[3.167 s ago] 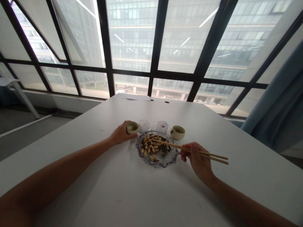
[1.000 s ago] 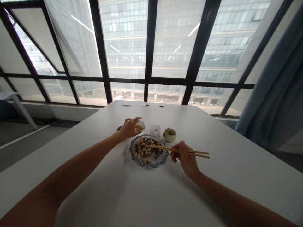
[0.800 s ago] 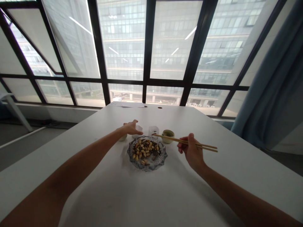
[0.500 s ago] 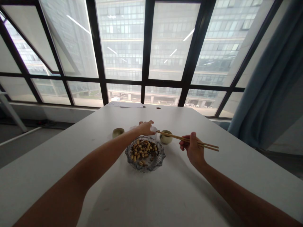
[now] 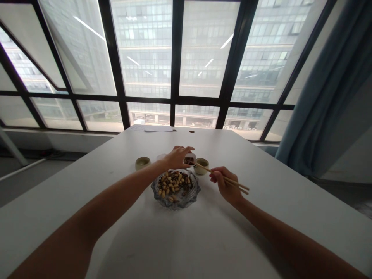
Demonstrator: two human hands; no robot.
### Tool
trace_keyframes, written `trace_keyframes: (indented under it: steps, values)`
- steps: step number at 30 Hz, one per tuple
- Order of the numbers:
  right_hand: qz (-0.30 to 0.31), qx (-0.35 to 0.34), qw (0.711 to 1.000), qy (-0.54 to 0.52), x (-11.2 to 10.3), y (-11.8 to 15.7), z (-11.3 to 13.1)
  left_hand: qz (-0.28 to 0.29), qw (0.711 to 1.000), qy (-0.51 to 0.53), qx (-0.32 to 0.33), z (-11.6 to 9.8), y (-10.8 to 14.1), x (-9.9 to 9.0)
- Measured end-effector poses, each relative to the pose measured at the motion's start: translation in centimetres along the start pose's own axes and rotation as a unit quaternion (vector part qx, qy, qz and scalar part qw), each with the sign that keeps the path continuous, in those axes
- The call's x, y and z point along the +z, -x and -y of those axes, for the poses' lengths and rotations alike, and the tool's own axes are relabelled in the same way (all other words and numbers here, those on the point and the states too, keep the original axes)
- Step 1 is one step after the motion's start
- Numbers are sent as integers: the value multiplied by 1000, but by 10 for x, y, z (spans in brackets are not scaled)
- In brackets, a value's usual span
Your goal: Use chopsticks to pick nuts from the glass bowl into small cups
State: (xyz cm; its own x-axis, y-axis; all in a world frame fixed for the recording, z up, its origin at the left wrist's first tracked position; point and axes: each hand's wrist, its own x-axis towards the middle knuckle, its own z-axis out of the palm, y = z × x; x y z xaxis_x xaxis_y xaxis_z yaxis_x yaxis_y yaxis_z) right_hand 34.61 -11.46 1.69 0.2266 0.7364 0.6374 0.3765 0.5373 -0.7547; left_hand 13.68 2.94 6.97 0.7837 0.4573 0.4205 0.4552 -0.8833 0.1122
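Note:
My left hand (image 5: 179,157) is wrapped round a small white cup (image 5: 190,159), tilted so its opening faces me, with dark pieces inside. In my right hand (image 5: 227,183) is a pair of wooden chopsticks (image 5: 236,185), their tips at the mouth of the white cup. Just behind the tips stands a greenish cup (image 5: 201,166). Below my left hand, a scalloped glass bowl (image 5: 190,200) holds nuts and dark seeds (image 5: 171,184), mostly toward its far side.
Another greenish cup (image 5: 142,163) stands left of the bowl. A pale, translucent item (image 5: 161,157) is partly hidden behind my left forearm. Papers (image 5: 151,128) lie at the table's far edge, before the windows. A blue curtain (image 5: 314,104) hangs at right.
The white cup has been tipped toward me, and its dark contents now show. My right hand has moved left, bringing the chopstick tips to the cup's opening. The view has shifted slightly.

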Motion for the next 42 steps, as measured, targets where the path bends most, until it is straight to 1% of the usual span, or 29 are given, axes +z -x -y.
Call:
trace_keyframes:
  steps: [2, 5, 7, 10, 11, 13, 15, 18, 20, 23, 25, 27, 29, 31, 33, 34, 36, 39, 40, 42]
  values:
    - [23, -3, 999, 22, 2, 1, -2, -6, 1000, 6, 6, 0, 0, 0]
    - [17, -8, 1000, 24, 2, -4, 4, -10, 1000, 8, -4, 2, 0, 0]
    - [-8, -4, 1000, 8, 0, -9, 14, -2, 1000, 7, -31, 6, -1, 2]
    - [-52, 14, 998, -26, -6, -17, 36, 27, 996, 3, -86, 13, -3, 4]
    - [-44, 24, 998, -27, -7, -19, 44, 38, 994, 3, -106, 16, -3, 4]
    - [-6, 39, 999, -16, -10, -21, 58, 56, 989, 2, -138, 20, -2, 4]
    - [37, 45, 998, 6, -11, -20, 70, 57, 987, -7, -150, 24, 3, 0]
    - [100, 27, 994, 46, -9, -16, 81, 26, 989, -37, -138, 29, 24, -11]
    - [147, 2, 987, 68, -5, -11, 83, -5, 989, -57, -136, 33, 45, -20]
    - [203, -26, 976, 80, 2, -5, 78, -55, 983, -78, -156, 40, 82, -29]
    - [209, -25, 975, 75, 5, -2, 72, -82, 975, -92, -184, 45, 104, -30]
    - [182, -5, 982, 55, 6, -3, 66, -99, 968, -108, -204, 49, 123, -29]
    - [143, 27, 989, 21, 2, -7, 64, -108, 965, -121, -208, 51, 137, -27]
    - [112, 59, 992, -7, -3, -11, 68, -114, 964, -127, -206, 52, 147, -25]
    - [101, 83, 991, -9, -8, -15, 74, -126, 961, -124, -213, 53, 154, -23]
    - [107, 91, 990, 1, -10, -15, 77, -134, 959, -119, -222, 54, 157, -22]
    - [143, 95, 985, 29, -12, -15, 80, -154, 952, -101, -247, 56, 160, -18]
    - [206, 63, 974, 67, -8, -11, 77, -180, 939, -55, -287, 60, 162, -13]
    - [214, 51, 973, 75, -6, -9, 75, -185, 934, -36, -303, 61, 162, -11]
    - [203, 41, 975, 81, -3, -7, 70, -185, 923, 0, -338, 62, 162, -8]
